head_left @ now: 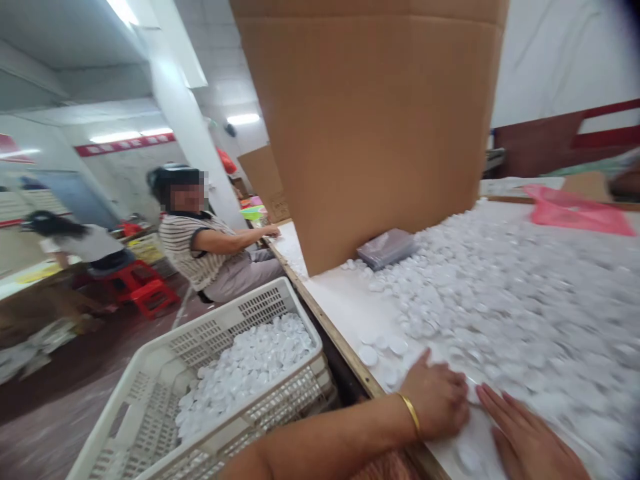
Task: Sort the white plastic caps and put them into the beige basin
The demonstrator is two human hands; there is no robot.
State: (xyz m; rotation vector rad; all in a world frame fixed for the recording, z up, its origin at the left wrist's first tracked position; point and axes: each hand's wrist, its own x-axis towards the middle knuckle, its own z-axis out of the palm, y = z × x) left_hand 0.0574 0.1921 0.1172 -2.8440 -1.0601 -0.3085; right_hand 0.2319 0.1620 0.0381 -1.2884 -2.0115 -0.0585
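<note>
Lying far and right of my curled left hand (pixel 440 399): white discs (pixel 505 293), heaped; right hand (pixel 537 437) alongside, straight-fingered. Either's grip: cannot tell.

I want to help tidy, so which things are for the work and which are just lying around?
Seem part of the work:
white discs by the left hand and right hand
table under them
crate holding similar pieces

Seem just lying about:
pink plastic
packet
standing cardboard, perhaps a divider
</note>
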